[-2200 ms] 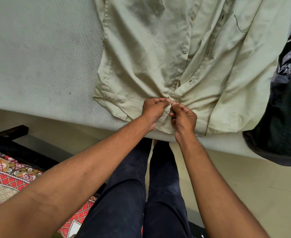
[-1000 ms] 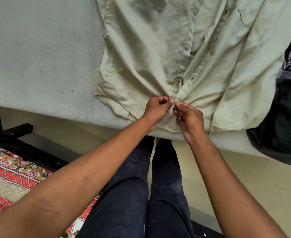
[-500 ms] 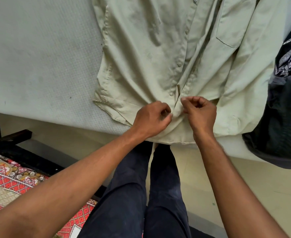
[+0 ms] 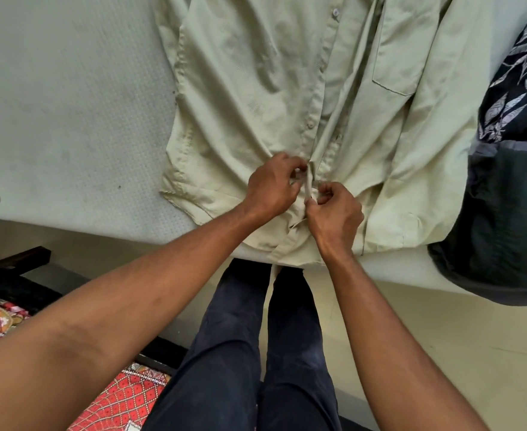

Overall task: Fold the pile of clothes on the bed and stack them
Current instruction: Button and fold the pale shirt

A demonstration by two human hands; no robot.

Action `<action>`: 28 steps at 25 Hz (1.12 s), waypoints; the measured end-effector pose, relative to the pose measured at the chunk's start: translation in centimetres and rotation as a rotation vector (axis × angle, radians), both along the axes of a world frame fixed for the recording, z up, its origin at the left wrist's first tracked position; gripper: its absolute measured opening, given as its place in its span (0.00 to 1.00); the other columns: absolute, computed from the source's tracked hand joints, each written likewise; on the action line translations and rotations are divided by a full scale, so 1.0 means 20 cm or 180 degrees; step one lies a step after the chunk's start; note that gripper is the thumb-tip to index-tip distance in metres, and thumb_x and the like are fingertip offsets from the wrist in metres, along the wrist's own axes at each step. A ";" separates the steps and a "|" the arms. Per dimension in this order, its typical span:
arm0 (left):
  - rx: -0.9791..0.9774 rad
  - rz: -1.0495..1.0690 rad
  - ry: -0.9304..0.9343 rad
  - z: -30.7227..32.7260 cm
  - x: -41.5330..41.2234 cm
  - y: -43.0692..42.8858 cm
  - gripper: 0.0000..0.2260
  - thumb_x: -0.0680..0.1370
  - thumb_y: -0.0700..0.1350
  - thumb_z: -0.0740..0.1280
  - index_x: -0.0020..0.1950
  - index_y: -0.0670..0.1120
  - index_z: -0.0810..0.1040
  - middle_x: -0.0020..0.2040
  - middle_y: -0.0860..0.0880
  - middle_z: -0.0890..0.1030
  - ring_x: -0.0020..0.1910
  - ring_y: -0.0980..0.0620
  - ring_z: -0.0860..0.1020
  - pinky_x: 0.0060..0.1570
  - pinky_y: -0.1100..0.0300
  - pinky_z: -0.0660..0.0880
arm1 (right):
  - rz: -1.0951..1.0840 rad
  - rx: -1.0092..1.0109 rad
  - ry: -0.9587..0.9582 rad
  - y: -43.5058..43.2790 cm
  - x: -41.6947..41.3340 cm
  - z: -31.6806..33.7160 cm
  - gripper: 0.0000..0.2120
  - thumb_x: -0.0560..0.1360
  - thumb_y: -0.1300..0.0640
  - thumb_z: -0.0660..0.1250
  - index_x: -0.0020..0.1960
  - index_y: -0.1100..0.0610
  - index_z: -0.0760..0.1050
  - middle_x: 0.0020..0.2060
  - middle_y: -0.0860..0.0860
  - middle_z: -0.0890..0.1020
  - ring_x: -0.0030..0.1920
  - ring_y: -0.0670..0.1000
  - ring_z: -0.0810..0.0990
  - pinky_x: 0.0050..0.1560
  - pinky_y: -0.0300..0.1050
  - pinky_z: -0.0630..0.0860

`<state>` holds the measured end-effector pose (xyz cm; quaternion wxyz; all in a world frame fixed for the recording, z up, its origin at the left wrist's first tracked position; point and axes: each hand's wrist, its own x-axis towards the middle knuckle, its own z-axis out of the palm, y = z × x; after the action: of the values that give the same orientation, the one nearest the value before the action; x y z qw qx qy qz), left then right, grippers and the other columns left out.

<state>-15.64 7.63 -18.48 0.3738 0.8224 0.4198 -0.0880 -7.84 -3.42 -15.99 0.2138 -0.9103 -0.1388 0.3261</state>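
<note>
Head view: the shirt (image 4: 249, 88) lies flat on the bed (image 4: 69, 104), its long axis running straight away from both hands, hem end nearest them. The left hand (image 4: 271, 185) pinches one front strip and the right hand (image 4: 333, 213) pinches the other, fingers curled, close together. The next button (image 4: 310, 124) sits just beyond the left hand, so I'd guess both slide up that way. Dark clothes (image 4: 505, 213) lie out past the right hand

Pale beige floor (image 4: 473, 353); red patterned mat (image 4: 125, 402) lay lower left (edge cropped), dark wooden frame (image 4: 22, 258) beside it.
</note>
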 end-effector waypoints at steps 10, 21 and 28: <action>-0.0161 0.0471 -0.0410 0.03 -0.05 0.05 0.04 0.74 0.45 0.74 0.45 0.47 0.82 0.39 0.56 0.82 0.38 0.58 0.80 0.42 0.59 0.77 | -0.0952 0.0969 0.0796 -0.05 0.08 0.08 0.13 0.73 0.63 0.72 0.57 0.55 0.85 0.32 0.41 0.81 0.33 0.37 0.78 0.41 0.30 0.75; -0.1383 0.1831 -0.0671 0.13 -0.01 0.08 0.07 0.72 0.38 0.77 0.48 0.47 0.85 0.43 0.50 0.86 0.45 0.55 0.85 0.51 0.60 0.81 | -0.1112 0.1488 0.0988 0.14 -0.03 0.05 0.10 0.75 0.62 0.73 0.55 0.57 0.86 0.44 0.44 0.86 0.46 0.42 0.85 0.49 0.38 0.80; -0.0871 0.1088 -0.0307 0.16 0.06 0.06 0.08 0.74 0.40 0.76 0.53 0.44 0.86 0.42 0.54 0.84 0.38 0.67 0.80 0.41 0.76 0.74 | -0.1126 0.1259 0.0971 0.07 0.01 -0.01 0.07 0.75 0.59 0.74 0.52 0.51 0.87 0.44 0.46 0.87 0.43 0.45 0.86 0.47 0.42 0.82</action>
<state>-14.37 8.84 -15.26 0.5110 0.6842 0.5188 -0.0401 -7.63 -2.00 -16.10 0.4588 -0.8016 -0.0053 0.3834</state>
